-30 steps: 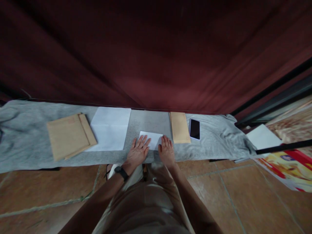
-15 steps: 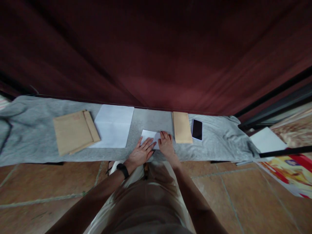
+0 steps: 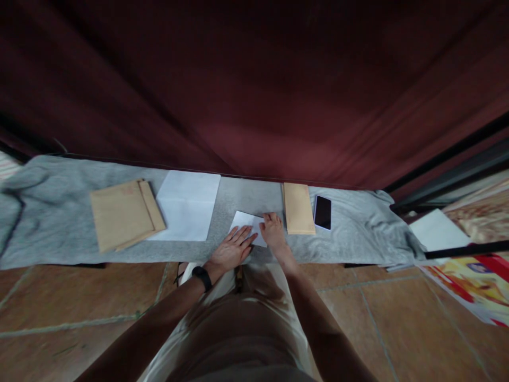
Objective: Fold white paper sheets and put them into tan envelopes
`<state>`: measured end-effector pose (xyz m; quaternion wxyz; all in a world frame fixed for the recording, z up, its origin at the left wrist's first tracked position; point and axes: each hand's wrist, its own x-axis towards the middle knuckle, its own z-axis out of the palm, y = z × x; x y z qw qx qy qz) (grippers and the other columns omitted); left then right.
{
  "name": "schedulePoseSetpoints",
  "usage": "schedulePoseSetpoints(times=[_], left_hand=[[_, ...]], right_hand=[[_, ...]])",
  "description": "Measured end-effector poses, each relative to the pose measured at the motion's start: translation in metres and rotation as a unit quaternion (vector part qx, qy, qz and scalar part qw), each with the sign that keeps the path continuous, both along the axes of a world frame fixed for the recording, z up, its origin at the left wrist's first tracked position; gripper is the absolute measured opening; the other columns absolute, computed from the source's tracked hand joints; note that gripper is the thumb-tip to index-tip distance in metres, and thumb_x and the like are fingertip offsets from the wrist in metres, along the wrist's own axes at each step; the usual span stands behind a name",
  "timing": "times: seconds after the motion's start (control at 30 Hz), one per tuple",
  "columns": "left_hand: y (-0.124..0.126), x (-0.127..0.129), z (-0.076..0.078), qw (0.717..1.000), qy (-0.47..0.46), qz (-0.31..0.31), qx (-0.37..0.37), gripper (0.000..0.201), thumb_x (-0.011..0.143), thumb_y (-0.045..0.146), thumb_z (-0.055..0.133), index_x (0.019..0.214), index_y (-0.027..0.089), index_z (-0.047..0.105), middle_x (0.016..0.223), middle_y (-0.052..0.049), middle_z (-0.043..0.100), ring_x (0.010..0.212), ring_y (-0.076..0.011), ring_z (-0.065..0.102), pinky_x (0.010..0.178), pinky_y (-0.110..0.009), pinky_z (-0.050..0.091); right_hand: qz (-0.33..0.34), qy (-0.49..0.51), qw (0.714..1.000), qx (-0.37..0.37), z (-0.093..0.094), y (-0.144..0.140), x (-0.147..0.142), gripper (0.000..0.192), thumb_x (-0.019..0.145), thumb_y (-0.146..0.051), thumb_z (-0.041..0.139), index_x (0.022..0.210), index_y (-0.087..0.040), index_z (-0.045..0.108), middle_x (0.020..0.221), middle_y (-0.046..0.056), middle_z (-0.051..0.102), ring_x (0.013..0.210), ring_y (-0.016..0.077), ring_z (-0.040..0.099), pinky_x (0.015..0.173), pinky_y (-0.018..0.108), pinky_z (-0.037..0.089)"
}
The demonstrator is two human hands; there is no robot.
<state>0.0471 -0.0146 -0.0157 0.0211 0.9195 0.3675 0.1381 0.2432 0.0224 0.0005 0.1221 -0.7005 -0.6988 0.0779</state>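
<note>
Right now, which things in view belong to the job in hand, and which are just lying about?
Likely in the job: small white paper, left hand and right hand both on it.

Apparently lying about, untouched: phone, red-and-yellow printed item, large white sheet, brown envelopes at left, narrow brown envelope; the last three may be related.

Shows as a small white paper [image 3: 254, 222] with straight edges. Lies flat on the grey cloth [image 3: 254, 193], turned slightly askew, the far edge slanting nearer toward the right. Looks brighter at left, duller toward the right. Is partly covered along the near side.
</note>
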Motion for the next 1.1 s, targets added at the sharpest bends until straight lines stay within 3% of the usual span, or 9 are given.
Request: schedulePoseSetpoints(times=[0.47,0.63,0.77,0.9,1.0,1.1], left_hand=[[0.001,-0.002,-0.005,0.999,-0.041,0.008,-0.005,0.045,0.102,0.031,0.047,0.145,0.019,0.055,0.156,-0.011,0.051,0.148,-0.0247,0.043,0.126,-0.048,0.029],[0.001,-0.003,-0.005,0.998,-0.054,0.023,-0.018,0.048,0.103,0.036,0.046,0.147,0.018,0.054,0.157,-0.013,0.049,0.149,-0.0267,0.040,0.125,-0.050,0.031],[0.001,-0.003,-0.004,0.987,-0.131,0.080,-0.046,0.053,0.103,0.038,0.045,0.153,0.019,0.045,0.164,-0.012,0.039,0.154,-0.0280,0.032,0.126,-0.052,0.028],[0.006,-0.003,-0.006,0.936,-0.280,0.184,-0.113,0.061,0.103,0.040,0.046,0.159,0.021,0.032,0.169,-0.012,0.028,0.155,-0.0271,0.028,0.126,-0.049,0.030],[0.012,-0.002,-0.010,0.861,-0.396,0.249,-0.201,0.066,0.100,0.042,0.051,0.160,0.022,0.030,0.154,-0.014,0.052,0.141,-0.0259,0.051,0.118,-0.047,0.041],[0.016,0.003,-0.014,0.801,-0.460,0.255,-0.287,0.072,0.095,0.044,0.055,0.159,0.021,0.030,0.116,-0.009,0.075,0.102,-0.0232,0.073,0.094,-0.043,0.059]], right_hand=[[-0.047,0.160,0.985,-0.044,0.013,-0.003,0.010,0.018,0.094,-0.011,0.054,0.097,-0.020,0.070,0.116,0.011,0.066,0.108,0.0200,0.063,0.097,0.029,0.047],[-0.088,0.277,0.955,-0.060,0.007,-0.006,0.013,0.014,0.090,-0.012,0.055,0.089,-0.021,0.066,0.097,0.006,0.069,0.098,0.0201,0.066,0.092,0.031,0.050],[-0.129,0.400,0.905,-0.074,-0.002,-0.008,0.016,0.006,0.084,-0.019,0.058,0.081,-0.024,0.059,0.079,0.000,0.065,0.082,0.0190,0.066,0.077,0.030,0.056],[-0.163,0.534,0.826,-0.077,-0.008,-0.017,0.015,0.013,0.080,-0.035,0.061,0.081,-0.024,0.055,0.076,-0.002,0.061,0.073,0.0183,0.065,0.063,0.032,0.060],[-0.170,0.612,0.769,-0.069,-0.011,-0.030,0.008,0.028,0.073,-0.046,0.068,0.082,-0.023,0.055,0.081,-0.002,0.062,0.074,0.0185,0.067,0.067,0.035,0.063],[-0.171,0.670,0.719,-0.067,-0.013,-0.042,-0.005,0.038,0.066,-0.051,0.074,0.085,-0.023,0.057,0.086,0.000,0.065,0.077,0.0192,0.069,0.071,0.038,0.064]])
